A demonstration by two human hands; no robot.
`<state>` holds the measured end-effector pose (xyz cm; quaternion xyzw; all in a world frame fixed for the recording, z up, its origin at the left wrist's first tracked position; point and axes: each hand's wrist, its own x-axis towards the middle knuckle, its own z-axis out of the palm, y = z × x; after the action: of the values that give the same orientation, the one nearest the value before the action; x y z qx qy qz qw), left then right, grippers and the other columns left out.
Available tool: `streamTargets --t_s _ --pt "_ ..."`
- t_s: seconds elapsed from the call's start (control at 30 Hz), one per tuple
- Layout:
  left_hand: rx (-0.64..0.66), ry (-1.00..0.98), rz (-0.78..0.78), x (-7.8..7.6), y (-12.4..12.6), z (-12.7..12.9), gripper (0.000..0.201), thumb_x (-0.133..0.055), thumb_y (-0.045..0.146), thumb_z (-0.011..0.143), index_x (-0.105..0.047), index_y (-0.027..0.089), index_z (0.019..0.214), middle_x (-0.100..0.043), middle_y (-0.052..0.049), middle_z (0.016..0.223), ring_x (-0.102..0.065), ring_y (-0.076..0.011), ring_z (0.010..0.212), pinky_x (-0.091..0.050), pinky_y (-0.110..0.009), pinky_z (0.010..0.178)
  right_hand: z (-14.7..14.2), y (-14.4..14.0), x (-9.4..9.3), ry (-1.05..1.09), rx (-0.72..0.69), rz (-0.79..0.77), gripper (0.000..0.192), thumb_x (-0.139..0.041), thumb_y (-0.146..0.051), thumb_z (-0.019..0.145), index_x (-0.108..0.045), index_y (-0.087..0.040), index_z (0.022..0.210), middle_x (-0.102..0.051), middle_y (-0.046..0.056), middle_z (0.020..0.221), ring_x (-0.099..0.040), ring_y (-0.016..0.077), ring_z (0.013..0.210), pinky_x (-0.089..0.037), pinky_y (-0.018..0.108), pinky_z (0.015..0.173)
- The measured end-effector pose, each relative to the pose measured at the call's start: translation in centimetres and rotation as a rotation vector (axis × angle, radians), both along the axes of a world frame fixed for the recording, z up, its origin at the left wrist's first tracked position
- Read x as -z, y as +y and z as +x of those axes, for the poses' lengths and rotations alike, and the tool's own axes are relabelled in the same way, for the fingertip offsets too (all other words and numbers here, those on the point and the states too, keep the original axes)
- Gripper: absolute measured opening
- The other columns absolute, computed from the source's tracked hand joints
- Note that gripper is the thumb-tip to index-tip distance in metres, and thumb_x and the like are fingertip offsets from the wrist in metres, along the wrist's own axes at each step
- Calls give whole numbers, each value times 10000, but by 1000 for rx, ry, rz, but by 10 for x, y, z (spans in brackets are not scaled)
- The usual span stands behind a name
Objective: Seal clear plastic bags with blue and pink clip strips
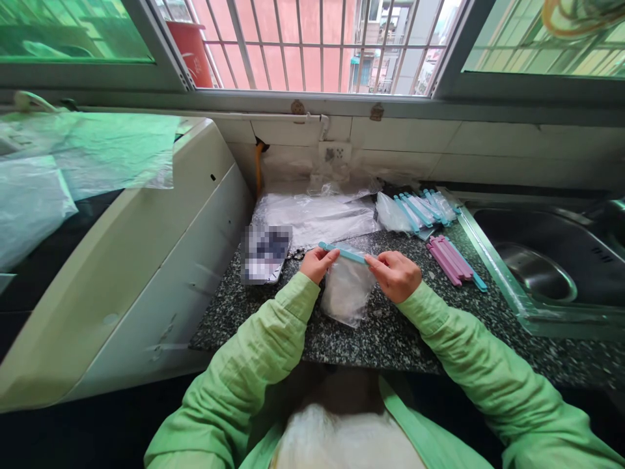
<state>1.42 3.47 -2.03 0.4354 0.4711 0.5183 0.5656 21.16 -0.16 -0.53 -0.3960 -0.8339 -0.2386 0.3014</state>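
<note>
A light-blue bag sealing clip (349,255) lies level across the top of a clear plastic bag (346,293), which hangs toward the counter's front edge. My left hand (318,262) pinches the clip near its left end. At the other end, the fingers of my right hand (396,273) are closed on it. Just behind the clip, sheets of clear plastic (317,215) are spread over the counter. Right of my right hand, several pink clips (446,260) lie in a bundle with a blue clip (471,267) alongside.
Bags with blue clips (420,208) lie at the back right. A dark sink (537,260) with a taped rim is on the right. A blurred-out device (266,254) rests left of my hands. A white appliance (161,260) borders the counter's left side; a wall socket (335,152) is behind.
</note>
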Motion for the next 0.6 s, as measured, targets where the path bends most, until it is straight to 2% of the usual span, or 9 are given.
streamTargets --t_s 0.1,0.17,0.3,0.37,0.43,0.53,0.6 --pt "-8 -2 -16 0 1 0 474 -700 583 402 -526 147 465 -399 55 389 -339 -59 421 -259 -223 440 -1 -2 0 -9 10 -34 229 -518 -204 804 -651 -221 990 -606 44 695 -489 128 644 -380 244 604" --pt "-8 -23 -11 1 1 -1 466 -698 577 418 -530 146 478 -388 57 393 -324 -56 416 -241 -222 433 -1 -3 -1 5 10 -94 230 -515 -237 805 -647 -228 994 -613 47 713 -505 137 655 -398 257 616" --pt "29 -23 11 -2 -1 -1 452 -710 557 418 -558 141 506 -433 49 423 -358 -62 442 -270 -222 458 -2 -5 -4 227 -4 -200 313 -548 -357 776 -611 -185 1029 -620 83 851 -551 183 794 -453 299 706" --pt "87 -16 22 -6 -5 0 465 -713 565 400 -571 137 515 -469 44 447 -383 -66 463 -295 -222 480 -2 -4 -5 387 -44 -313 354 -549 -389 767 -587 -169 1041 -617 89 880 -561 185 807 -470 303 694" --pt "152 -16 34 -11 -9 1 476 -715 569 392 -575 132 520 -488 41 467 -391 -64 477 -304 -218 493 -3 -3 -5 499 -106 -489 351 -537 -405 767 -581 -168 1023 -626 73 845 -569 165 742 -474 287 634" --pt "242 -18 56 -17 -14 3 475 -716 562 408 -565 126 519 -479 44 471 -379 -56 481 -302 -213 498 -5 -2 -4 561 -157 -735 302 -543 -407 750 -610 -164 917 -646 52 773 -568 142 663 -460 262 576" --pt "287 -13 64 -19 -16 4 475 -715 561 416 -551 125 512 -468 46 470 -373 -54 483 -301 -212 503 -8 -3 -3 575 -163 -820 252 -550 -388 737 -624 -156 801 -642 41 704 -550 128 610 -445 249 552"
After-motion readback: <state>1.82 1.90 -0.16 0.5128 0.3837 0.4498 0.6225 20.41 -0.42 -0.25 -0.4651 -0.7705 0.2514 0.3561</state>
